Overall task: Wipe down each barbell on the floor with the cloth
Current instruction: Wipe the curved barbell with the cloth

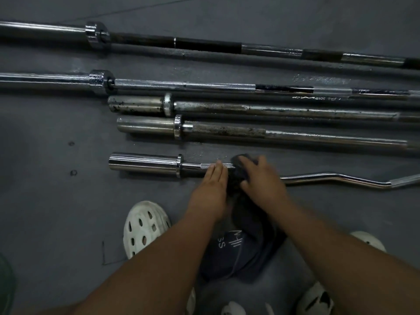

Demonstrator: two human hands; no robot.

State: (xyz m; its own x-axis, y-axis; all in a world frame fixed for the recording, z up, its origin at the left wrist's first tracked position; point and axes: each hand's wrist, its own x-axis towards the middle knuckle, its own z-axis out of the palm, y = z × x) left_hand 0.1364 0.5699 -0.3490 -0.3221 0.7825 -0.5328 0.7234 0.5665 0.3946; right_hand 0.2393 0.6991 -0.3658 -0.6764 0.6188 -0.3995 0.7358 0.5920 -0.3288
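Several barbells lie side by side on the dark floor. Nearest to me is a chrome curl bar (145, 164) with a wavy shaft running off to the right. My left hand (210, 189) rests on its shaft with straight fingers, just right of the collar. My right hand (259, 178) grips a dark cloth (236, 176) wrapped over the shaft beside the left hand. The cloth's loose end (238, 251), with white lettering, trails down to the floor between my arms. Beyond it lie two rusty short-sleeved bars (227, 130), (216, 106) and two long bars (181, 85), (204, 45).
My white perforated clog (143, 226) stands on the floor left of my left arm; another clog (368, 241) shows at the right, and more white clogs (316, 301) at the bottom edge. A green thing (5, 285) sits in the bottom left corner.
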